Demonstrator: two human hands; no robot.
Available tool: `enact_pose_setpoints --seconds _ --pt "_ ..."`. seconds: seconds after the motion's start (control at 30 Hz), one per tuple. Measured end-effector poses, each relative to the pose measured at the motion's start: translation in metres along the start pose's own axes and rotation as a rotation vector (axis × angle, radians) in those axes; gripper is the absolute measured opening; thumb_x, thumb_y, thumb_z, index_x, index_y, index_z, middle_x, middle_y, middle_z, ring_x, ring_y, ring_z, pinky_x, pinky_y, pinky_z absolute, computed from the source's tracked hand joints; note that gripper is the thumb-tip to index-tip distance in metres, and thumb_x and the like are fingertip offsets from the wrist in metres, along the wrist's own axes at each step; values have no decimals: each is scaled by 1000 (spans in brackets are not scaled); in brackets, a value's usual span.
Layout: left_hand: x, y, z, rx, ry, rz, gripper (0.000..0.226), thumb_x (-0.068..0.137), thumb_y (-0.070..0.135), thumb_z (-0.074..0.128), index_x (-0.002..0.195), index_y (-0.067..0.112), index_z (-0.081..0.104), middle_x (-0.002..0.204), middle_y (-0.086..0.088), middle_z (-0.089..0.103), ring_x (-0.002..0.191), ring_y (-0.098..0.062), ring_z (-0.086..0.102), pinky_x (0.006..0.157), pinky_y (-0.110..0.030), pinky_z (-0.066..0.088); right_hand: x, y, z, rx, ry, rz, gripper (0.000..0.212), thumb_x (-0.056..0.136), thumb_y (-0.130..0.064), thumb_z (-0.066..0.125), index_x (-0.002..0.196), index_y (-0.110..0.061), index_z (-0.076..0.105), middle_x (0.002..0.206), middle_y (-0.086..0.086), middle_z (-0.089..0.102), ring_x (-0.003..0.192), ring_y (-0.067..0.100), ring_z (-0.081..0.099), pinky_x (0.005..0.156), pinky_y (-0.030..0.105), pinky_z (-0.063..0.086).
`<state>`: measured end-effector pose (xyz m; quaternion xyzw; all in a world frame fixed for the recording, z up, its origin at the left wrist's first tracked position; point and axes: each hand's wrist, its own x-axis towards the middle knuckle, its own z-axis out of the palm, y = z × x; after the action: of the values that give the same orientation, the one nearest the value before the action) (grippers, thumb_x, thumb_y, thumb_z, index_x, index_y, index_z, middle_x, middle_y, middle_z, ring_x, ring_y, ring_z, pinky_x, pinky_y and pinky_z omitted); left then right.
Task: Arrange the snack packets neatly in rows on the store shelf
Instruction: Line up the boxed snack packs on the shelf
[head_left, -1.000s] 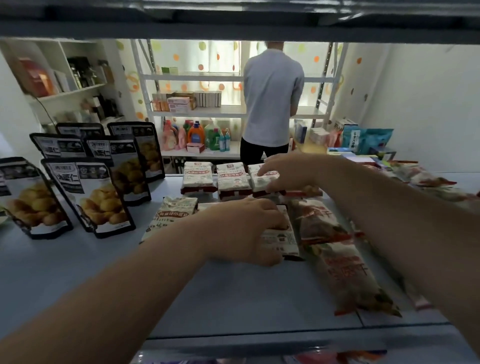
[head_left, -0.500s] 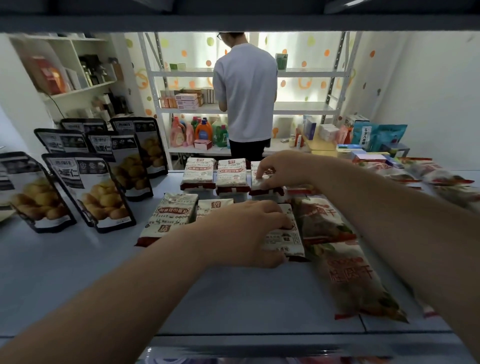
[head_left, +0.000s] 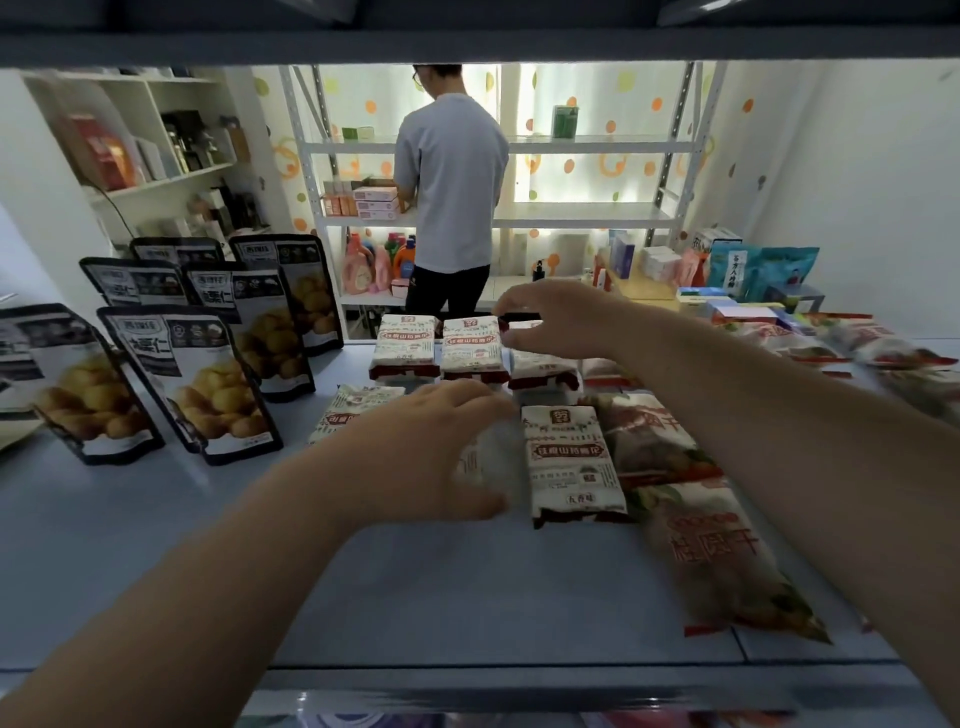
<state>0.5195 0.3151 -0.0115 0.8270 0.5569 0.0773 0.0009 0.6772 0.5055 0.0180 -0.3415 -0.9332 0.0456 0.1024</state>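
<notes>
I see my left hand (head_left: 436, 447) at the centre of the frame. Its fingers are curled round the middle packet (head_left: 493, 460) of the front row on the grey shelf (head_left: 467, 587), thumb at the near end and fingertips over the far end (the packet is smeared with blur, so I cannot read its print). Just to its right a white-and-red packet (head_left: 571, 462) lies flat, print facing me. To its left a slanted packet (head_left: 353, 410) is partly hidden by my wrist.

Above these in the frame, the back row holds three packets of the same kind side by side. My right hand (head_left: 561, 322) reaches over the rightmost one, the back packet (head_left: 543, 364), with forefinger and thumb closed in a pinch on its far edge. Its two neighbours (head_left: 402, 345) lie flat and untouched.

At the right of the frame, long clear bags (head_left: 727, 561) with red lettering lie end to end, just beside the front row. At the left, black pouches (head_left: 208, 384) stand upright in staggered rows. In the upper centre, a person in a grey shirt (head_left: 452, 182) stands with their back to me at a white rack (head_left: 571, 213).
</notes>
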Motion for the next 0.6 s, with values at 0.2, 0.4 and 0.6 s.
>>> enact_pose_setpoints --seconds 0.2,0.4,0.6 --pt "-15 -19 4 31 -124 -123 104 68 80 57 153 40 13 159 19 11 145 -12 18 111 -34 27 26 -22 20 -103 -212 -5 61 92 -48 59 148 -36 38 151 -1 43 132 22 45 106 37 38" --pt "-19 -12 13 69 -43 -71 95 78 70 57 155 35 14 160 12 14 147 -13 12 116 -29 15 39 -28 32 -163 -215 -15 59 91 -50 57 146 -38 42 148 -4 48 129 20 48 100 34 39" --pt "-21 -7 17 86 -3 -40 92 81 69 55 155 33 13 160 12 14 147 -12 7 116 -28 13 42 -29 31 -151 -229 -18 60 90 -51 60 146 -37 43 147 -2 49 128 21 48 96 33 38"
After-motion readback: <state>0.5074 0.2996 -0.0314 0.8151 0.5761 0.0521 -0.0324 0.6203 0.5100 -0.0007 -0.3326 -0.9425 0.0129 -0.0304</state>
